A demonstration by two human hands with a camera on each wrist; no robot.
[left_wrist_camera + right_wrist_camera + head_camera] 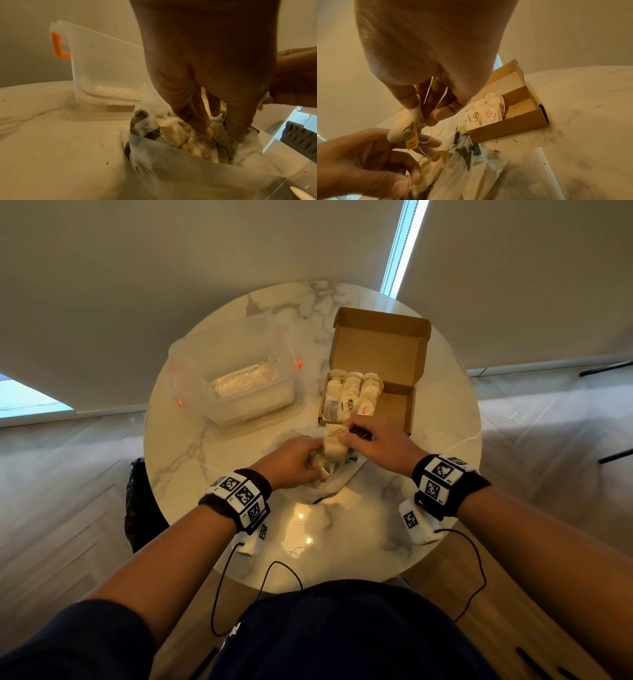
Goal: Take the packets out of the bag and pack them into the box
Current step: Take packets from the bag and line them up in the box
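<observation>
Packets in a small clump, pinched between thumb and fingertips of the right grip, hanging just above the mouth of the bag. Yellow tag and thin strings dangling from the clump. Just below, left grip reaching down into the bag, fingers touching the pale packets inside. Cannot tell whether those fingers clamp anything or merely rest there.

Bag itself: thin white plastic with dark print, crumpled on the marble surface at its near middle. Just beyond it, cardboard box with lid tipped back. Three rows of packed packets fill its left part, two showing printed labels. Bare cardboard on the right side. Dark crumbs scattered on the surface beside the box. Left of the box, a clear plastic tub with orange clips, something pale lying inside.
</observation>
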